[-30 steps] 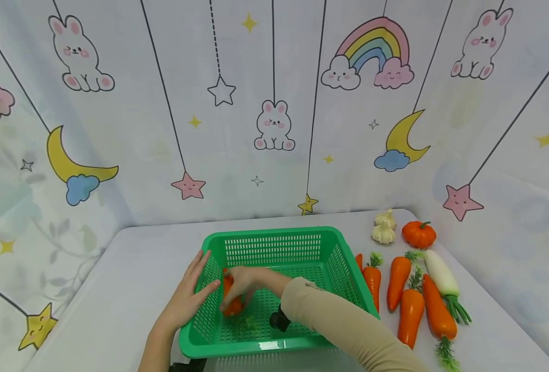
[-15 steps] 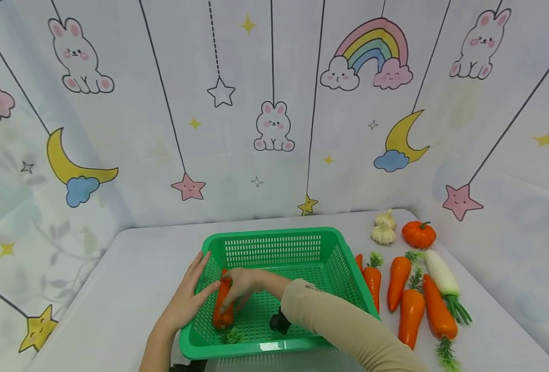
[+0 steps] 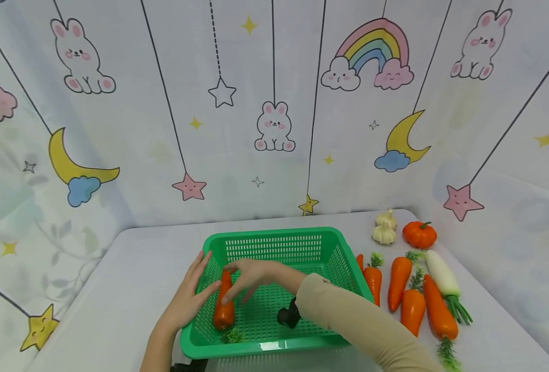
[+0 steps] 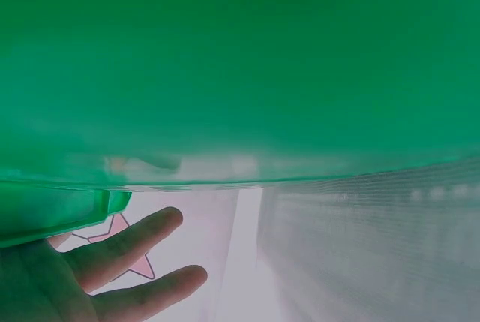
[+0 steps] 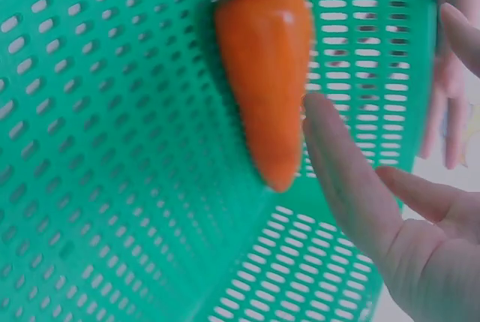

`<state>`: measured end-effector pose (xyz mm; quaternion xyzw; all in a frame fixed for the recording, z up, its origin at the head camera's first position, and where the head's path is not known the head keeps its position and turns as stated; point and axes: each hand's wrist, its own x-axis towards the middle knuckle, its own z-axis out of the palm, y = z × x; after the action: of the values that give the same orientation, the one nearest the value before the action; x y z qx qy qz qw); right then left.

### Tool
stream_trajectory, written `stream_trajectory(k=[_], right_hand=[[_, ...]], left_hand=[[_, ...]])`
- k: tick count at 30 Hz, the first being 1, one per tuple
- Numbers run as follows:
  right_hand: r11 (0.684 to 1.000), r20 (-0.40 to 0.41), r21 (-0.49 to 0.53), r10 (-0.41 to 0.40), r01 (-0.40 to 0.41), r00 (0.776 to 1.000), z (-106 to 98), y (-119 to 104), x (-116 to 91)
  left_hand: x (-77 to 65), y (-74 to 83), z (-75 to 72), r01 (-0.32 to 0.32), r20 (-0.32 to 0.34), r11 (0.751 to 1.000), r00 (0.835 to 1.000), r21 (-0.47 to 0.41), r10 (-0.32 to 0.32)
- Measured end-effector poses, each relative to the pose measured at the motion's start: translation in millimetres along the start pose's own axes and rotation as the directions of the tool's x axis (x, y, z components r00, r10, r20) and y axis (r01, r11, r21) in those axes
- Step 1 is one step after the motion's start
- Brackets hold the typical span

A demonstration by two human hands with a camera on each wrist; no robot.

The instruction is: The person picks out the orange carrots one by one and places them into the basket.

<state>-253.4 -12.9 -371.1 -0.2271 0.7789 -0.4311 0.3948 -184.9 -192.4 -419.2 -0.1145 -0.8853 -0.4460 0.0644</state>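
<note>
Carrot (image 3: 224,310) ungrasped, just beside right fingertips

Your right hand (image 3: 253,276) is released, fingers loosely bent, over the basket (image 3: 256,233). Carrot lies inside, along the left wall; its green tuft (image 3: 231,336) is nearer you than those fingers. Contact: cannot tell. Your left hand (image 3: 186,302) is spread straight-fingered at the left rim, the carrot just inward of its thumb.

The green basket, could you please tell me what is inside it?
Inside the green basket, one carrot is visible along its left wall, with the right hand beside it. The sleeve hides the near right corner, so I cannot see what lies there.
</note>
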Motion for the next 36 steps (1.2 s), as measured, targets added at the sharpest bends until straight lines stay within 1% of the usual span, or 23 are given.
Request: stream_trajectory(k=[6,12,16,19,23,25,31,36], right_hand=[[0.999,0.000,0.001,-0.037,0.037,0.999,-9.7,-6.0,-17.2],[0.997,-0.031,-0.061,-0.059,0.057,0.998,-23.3,-7.4,-37.5],[0.993,-0.044,-0.090,-0.077,0.073,0.996,-35.3,-7.7,-55.4],[0.992,-0.043,-0.085,-0.097,0.093,0.994,-45.7,-6.7,-70.7],[0.987,-0.051,-0.078,-0.142,0.138,0.989,-59.8,-6.8,-92.2],[0.983,-0.056,-0.091,-0.164,0.159,0.985,-65.9,-7.1,-102.4],[0.962,-0.054,-0.169,-0.226,0.214,0.973,-81.7,1.9,-128.0],[0.953,-0.071,-0.201,-0.246,0.228,0.967,-91.6,15.6,-145.3]], left_hand=[[-0.4,-1.6,-0.5,0.004,-0.005,1.000,1.000,-0.001,-0.004],[-0.2,-2.8,-0.1,0.011,-0.013,1.000,1.000,-0.009,-0.011],[-0.2,-2.0,0.5,0.018,-0.016,1.000,1.000,-0.019,-0.018],[0.1,-2.3,1.2,0.014,-0.016,1.000,1.000,-0.017,-0.015],[0.5,-3.9,1.8,0.007,-0.022,1.000,1.000,-0.008,-0.007],[0.6,-4.7,1.9,0.005,-0.025,1.000,1.000,-0.006,-0.005],[-0.1,-5.6,2.0,0.010,-0.024,1.000,1.000,-0.011,-0.010],[-0.3,-5.5,1.2,0.011,-0.022,1.000,1.000,-0.011,-0.011]])
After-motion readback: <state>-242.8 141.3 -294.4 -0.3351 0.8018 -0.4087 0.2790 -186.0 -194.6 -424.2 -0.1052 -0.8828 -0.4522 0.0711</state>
